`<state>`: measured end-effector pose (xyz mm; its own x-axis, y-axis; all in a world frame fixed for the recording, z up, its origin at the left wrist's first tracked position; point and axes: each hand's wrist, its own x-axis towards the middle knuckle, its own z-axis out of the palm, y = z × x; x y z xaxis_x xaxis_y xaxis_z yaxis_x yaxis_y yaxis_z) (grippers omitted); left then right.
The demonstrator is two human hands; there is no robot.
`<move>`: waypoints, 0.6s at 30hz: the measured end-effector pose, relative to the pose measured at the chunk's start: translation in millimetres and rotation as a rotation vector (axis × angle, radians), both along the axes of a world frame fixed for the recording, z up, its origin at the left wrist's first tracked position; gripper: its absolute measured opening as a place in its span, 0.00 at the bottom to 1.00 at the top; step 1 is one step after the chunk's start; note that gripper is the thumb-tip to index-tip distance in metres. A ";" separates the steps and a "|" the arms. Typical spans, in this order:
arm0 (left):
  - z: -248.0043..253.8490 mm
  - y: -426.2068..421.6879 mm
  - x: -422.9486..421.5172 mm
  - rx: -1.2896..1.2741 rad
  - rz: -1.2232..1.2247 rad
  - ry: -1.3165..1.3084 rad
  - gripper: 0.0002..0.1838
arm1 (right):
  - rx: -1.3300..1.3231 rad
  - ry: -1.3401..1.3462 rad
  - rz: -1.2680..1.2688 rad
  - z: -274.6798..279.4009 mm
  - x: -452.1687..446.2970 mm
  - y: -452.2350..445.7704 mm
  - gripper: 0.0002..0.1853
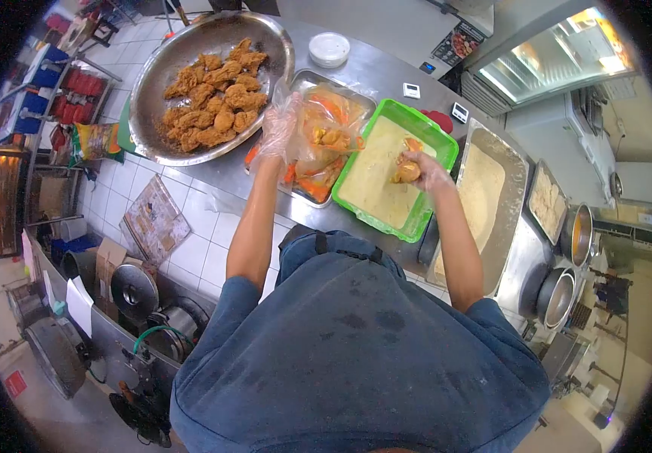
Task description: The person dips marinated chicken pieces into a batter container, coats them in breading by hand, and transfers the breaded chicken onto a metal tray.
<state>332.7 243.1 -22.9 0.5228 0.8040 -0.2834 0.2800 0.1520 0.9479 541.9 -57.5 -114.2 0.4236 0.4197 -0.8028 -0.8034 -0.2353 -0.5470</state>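
Chicken piece (pixel 406 174) in the right grip (pixel 430 175), over the green tub (pixel 425 121)

The right hand's fingers are closed round the piece, which lies just left of the palm; its long axis seems to run roughly away from the body, though the fingers hide part of it. It sits within the tub's rim, over pale batter (pixel 371 170) — whether it touches the surface, I cannot tell. The right hand is clearly the nearer one.

The left hand (pixel 277 128), in a clear glove, is at the plastic bag (pixel 312 113) on the metal tray (pixel 324 78); clear film blurs its fingertips, so I cannot tell if they pinch. Orange-tinged pieces fill the bags there. Left of the tray, a wide steel bowl (pixel 141 106) holds browned fried chicken (pixel 216 98) — right of the tub, a deep pan (pixel 513 181) holds pale powder (pixel 480 174).
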 end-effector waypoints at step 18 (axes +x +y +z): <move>6.2 -6.3 -9.8 0.062 -0.106 0.091 0.28 | 0.167 -1.416 0.769 94.9 -90.6 117.1 0.13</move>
